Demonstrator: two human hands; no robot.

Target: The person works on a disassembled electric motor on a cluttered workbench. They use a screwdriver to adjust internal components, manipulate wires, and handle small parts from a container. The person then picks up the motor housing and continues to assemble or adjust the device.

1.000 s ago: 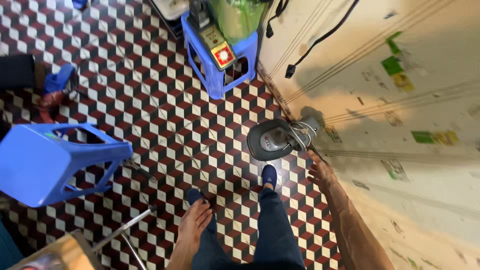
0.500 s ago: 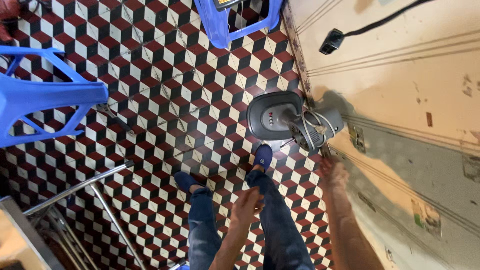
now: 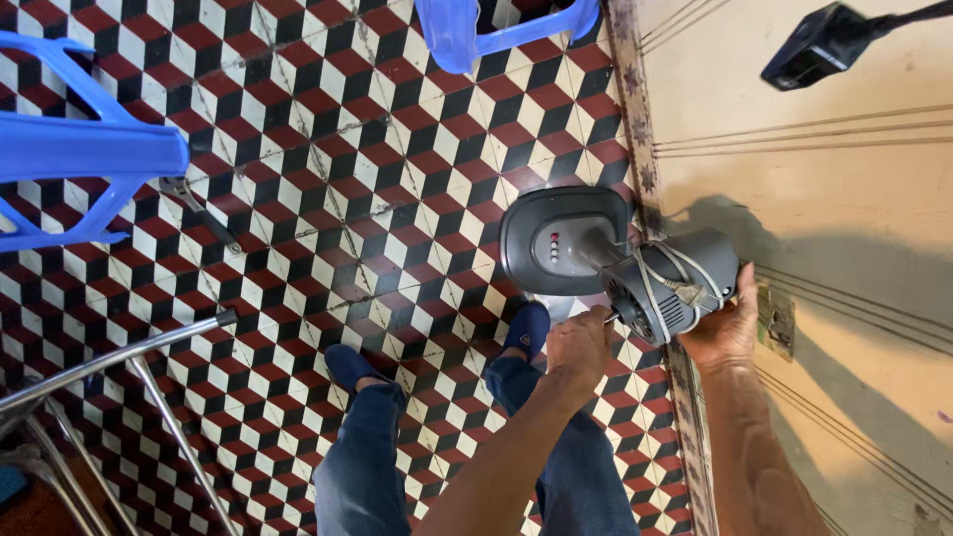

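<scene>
A grey pedestal fan with no blades or guard stands on the tiled floor, its round base [image 3: 551, 238] beside the wall. A white cord is wrapped around its motor housing [image 3: 685, 278]. My right hand [image 3: 727, 330] grips the back of the housing from the wall side. At the motor's front face, my left hand [image 3: 581, 342] has its fingers closed at the shaft. My legs and blue shoes [image 3: 528, 328] stand just below the fan.
Blue plastic stools stand at the left [image 3: 89, 159] and the top [image 3: 496, 30]. Metal frame legs [image 3: 119, 347] cross the lower left. A small tool [image 3: 199, 210] lies on the floor. A black plug [image 3: 819, 45] hangs on the beige wall [image 3: 844, 199].
My left hand rose from beside my leg to the motor's front. My right hand moved up from near the floor onto the housing. The view has closed in on the fan.
</scene>
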